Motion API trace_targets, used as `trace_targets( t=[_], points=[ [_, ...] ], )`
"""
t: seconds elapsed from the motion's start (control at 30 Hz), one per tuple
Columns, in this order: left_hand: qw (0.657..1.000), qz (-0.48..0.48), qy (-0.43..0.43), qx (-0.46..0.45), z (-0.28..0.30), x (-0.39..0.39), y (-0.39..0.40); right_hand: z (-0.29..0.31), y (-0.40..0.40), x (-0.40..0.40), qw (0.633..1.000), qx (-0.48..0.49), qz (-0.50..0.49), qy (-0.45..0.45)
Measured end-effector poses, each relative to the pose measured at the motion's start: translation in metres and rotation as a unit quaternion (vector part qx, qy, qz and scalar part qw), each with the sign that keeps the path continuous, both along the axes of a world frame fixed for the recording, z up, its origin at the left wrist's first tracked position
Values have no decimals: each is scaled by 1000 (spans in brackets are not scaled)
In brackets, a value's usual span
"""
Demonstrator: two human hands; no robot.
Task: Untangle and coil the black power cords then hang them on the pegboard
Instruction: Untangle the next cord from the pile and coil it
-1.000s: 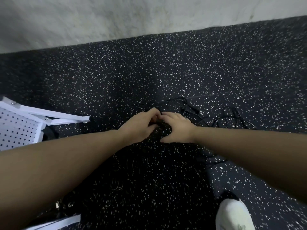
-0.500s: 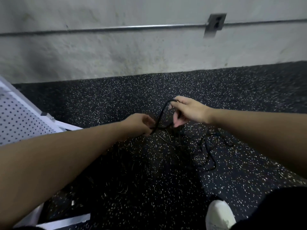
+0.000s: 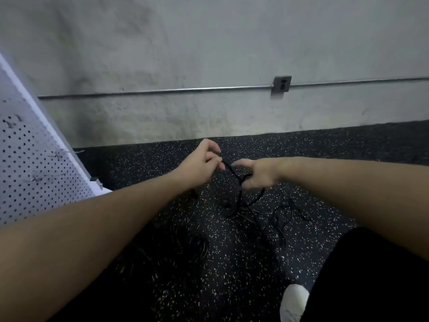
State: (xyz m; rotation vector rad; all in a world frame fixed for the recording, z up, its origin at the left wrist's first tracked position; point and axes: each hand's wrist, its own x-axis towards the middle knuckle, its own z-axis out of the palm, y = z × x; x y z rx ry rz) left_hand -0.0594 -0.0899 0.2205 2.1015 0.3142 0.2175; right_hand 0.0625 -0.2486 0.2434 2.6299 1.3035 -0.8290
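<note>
A grey wall (image 3: 209, 54) is seen behind speckled floor (image 3: 232, 263); a white pegboard (image 3: 30, 170) is leaned at left; tangled black power cords (image 3: 267, 217) are spread on the floor; one strand is pinched by the left hand (image 3: 199, 166) and gripped by the right hand (image 3: 257, 173)

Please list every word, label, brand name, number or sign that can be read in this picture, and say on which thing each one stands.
None: no text can be read anywhere in this view.
Wall outlet box: no lettering shows; too small to tell.
Pegboard: only holes and a few dark marks, no words.
Black cord between the left hand and right hand: no print visible.
White shoe: no logo shows.
</note>
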Motion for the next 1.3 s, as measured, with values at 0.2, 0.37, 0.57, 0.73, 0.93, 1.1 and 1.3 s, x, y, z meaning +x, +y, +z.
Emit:
trace_targets(
  t=[0.2,0.37,0.57,0.73,0.93,1.1,1.3],
  points=[
    [993,22,-101,-61,34,-7,-24,12,1,-14,986,154,-55,28],
    [982,43,-93,-161,39,-12,-19,23,-4,-10,949,277,-126,87],
    [981,41,13,-189,20,-6,-18,29,-3,6,860,428,-217,174],
    [968,102,-43,-224,16,8,-18,23,-5,-2,843,468,-169,206],
    [915,106,-65,-384,15,24,-38,25,12,-10,733,545,-230,336],
    [922,72,-68,-374,18,29,-51,26,20,-11,621,567,-314,441],
    [959,-3,11,-283,15,24,-56,23,27,-3,671,575,-339,323]
  ],
)
